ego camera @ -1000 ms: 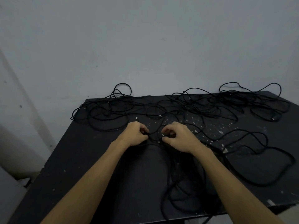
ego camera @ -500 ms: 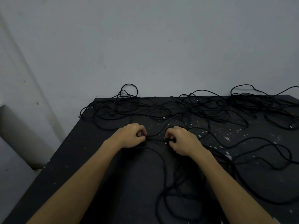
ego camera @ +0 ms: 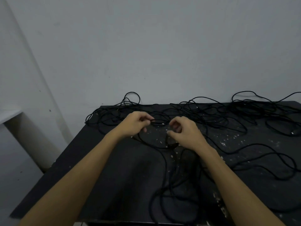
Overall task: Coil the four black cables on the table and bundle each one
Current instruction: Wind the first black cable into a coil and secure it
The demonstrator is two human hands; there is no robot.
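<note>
The left hand [ego camera: 136, 123] sits above the middle of the black table [ego camera: 101, 168], knuckles up, fingers curled inward. Its fingertips [ego camera: 150, 120] seem to pinch a thin strand of the black cables [ego camera: 211, 118]; that strand arcs away to the right of the grip in a small loop [ego camera: 160, 123]. Whether it is clamped tight or only resting against the fingertips is hard to say in this dim light.

Just right of that loop hangs the right hand [ego camera: 184, 131], also knuckles up, fingers bent in a loose hook with the thumb [ego camera: 171, 132] stretched toward the left hand. I cannot tell whether it holds anything: no strand is plainly seen between thumb and fingers, and the palm side is turned away.

Below and between the two hands a strand sags onto the tabletop, where a cable end [ego camera: 171, 145] lies just under the right thumb. From there, lines trail toward the near edge beneath the right forearm and form a big loose loop [ego camera: 162, 193]. Beyond both hands the rest of the tangle spreads along the far edge against the grey wall [ego camera: 162, 54], thicker out to the right of the right hand.
</note>
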